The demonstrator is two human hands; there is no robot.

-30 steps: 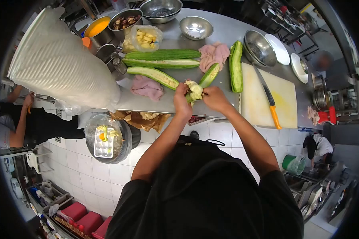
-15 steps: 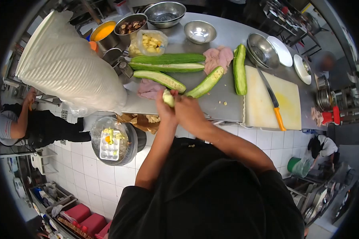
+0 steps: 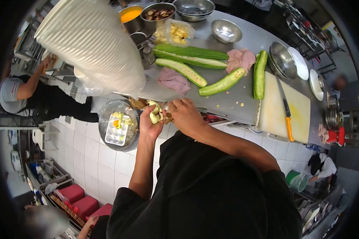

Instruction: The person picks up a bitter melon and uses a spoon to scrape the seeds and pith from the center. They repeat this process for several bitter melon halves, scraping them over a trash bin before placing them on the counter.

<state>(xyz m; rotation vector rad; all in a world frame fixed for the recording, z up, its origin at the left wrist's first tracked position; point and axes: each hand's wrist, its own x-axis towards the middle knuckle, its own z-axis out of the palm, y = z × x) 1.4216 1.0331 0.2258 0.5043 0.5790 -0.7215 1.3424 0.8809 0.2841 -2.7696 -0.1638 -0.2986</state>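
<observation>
My left hand (image 3: pixel 148 124), palm up past the table's front edge, is closed around pale green cucumber pulp (image 3: pixel 156 115). Beside it, my right hand (image 3: pixel 186 116) has curled fingers, and a slim metal utensil (image 3: pixel 202 109) juts from behind it, its other end hidden. Two cut cucumber halves, one with seeds showing (image 3: pixel 181 72) and another (image 3: pixel 222 83), lie on the steel table (image 3: pixel 237 113) ahead of my hands. Longer green cucumbers (image 3: pixel 189 55) lie behind them. A crumpled pink cloth (image 3: pixel 174 80) is just beyond my fingers.
Below left stands a lined bin (image 3: pixel 136 137) with an egg tray (image 3: pixel 116 133) and scraps. A tall stack of white containers (image 3: pixel 95 47) leans over the table's left end. A knife (image 3: pixel 285 104) rests on the cutting board (image 3: pixel 301 119) at right. Other people work on both sides.
Both hands have moved left and off the table edge, and are a little further apart, showing more pulp in my left hand. The view has turned left; another person appears at lower left.
</observation>
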